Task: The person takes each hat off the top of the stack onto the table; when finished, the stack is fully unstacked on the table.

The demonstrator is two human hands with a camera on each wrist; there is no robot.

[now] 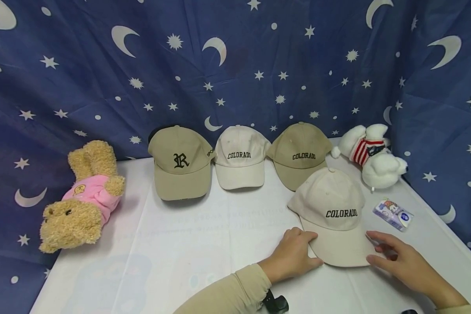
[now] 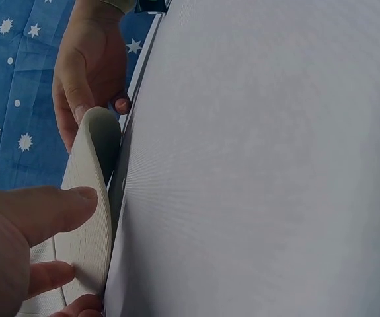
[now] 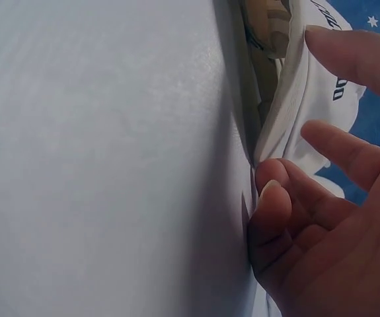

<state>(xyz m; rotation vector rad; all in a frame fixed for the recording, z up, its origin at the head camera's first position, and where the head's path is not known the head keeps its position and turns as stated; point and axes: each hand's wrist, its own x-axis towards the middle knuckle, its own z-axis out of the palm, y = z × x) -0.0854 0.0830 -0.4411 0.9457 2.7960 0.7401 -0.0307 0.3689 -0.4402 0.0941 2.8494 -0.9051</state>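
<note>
A pale beige baseball cap [image 1: 333, 194] lettered COLORADO lies at the right front of the table, its brim towards me. At the brim's left edge is my left hand [image 1: 292, 255], thumb and fingers spread apart. My right hand [image 1: 402, 261] stands at the opposite edge, with its thumb and forefinger at the brim. In the left wrist view, the left thumb lies over the top of the brim [image 2: 84, 251] without curling round it. From the right wrist view, the right fingertips are loosely bent beside the brim [image 3: 285, 112].
Behind stand a khaki cap with an R [image 1: 182, 161], a whitish COLORADO cap [image 1: 241, 157] and an olive COLORADO cap [image 1: 301, 150]. A teddy bear [image 1: 88, 192] lies left; a white plush toy [image 1: 373, 155] and a small tissue pack [image 1: 392, 213] lie right. A starry curtain [image 1: 239, 56] backs the table.
</note>
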